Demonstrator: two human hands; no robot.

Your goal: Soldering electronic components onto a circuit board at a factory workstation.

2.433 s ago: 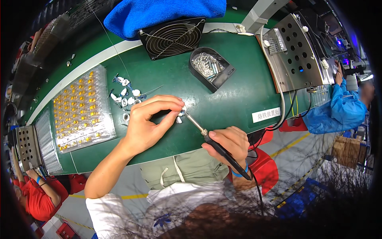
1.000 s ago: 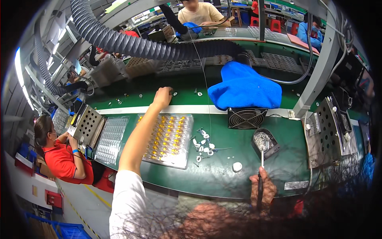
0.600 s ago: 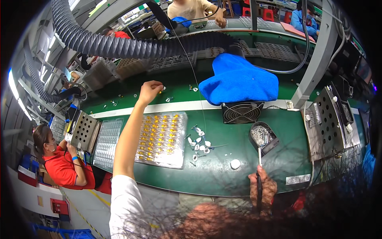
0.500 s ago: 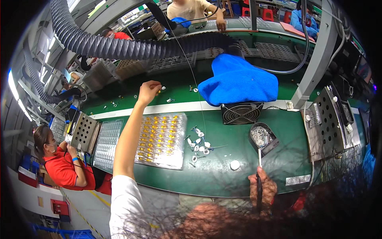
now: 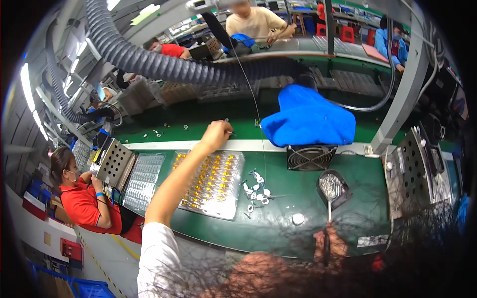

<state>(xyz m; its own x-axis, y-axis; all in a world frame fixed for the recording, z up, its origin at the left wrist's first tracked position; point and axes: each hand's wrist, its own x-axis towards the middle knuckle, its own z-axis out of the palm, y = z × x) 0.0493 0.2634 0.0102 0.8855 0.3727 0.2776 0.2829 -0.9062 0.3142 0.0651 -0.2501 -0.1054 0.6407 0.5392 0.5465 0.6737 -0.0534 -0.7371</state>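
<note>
My left hand [image 5: 217, 135] reaches across the white rail [image 5: 258, 145] to the green strip behind it. Its fingers are pinched at a small part that they mostly hide. Below the forearm lies a clear plastic tray [image 5: 229, 198] with rows of yellow parts. My right hand [image 5: 332, 242], partly behind dark hair strands, grips what looks like a soldering iron [image 5: 329, 211] with a dark handle and metal shaft. The shaft's far end rests in a black scoop-shaped tray [image 5: 346, 201] of shiny metal bits. Several small white round parts with leads [image 5: 256, 187] lie between the two trays.
A blue cloth [image 5: 308, 116] covers something above a black fan [image 5: 310, 158]. A white round piece [image 5: 298, 219] lies on the green bench [image 5: 278, 233]. A perforated metal box [image 5: 412, 164] stands right. A ribbed hose [image 5: 198, 74] hangs overhead. A red-shirted person [image 5: 89, 203] works at left.
My left hand has moved right along the strip to another small part. The whole view has shifted slightly. My right hand keeps its grip, with the iron's end still in the black tray.
</note>
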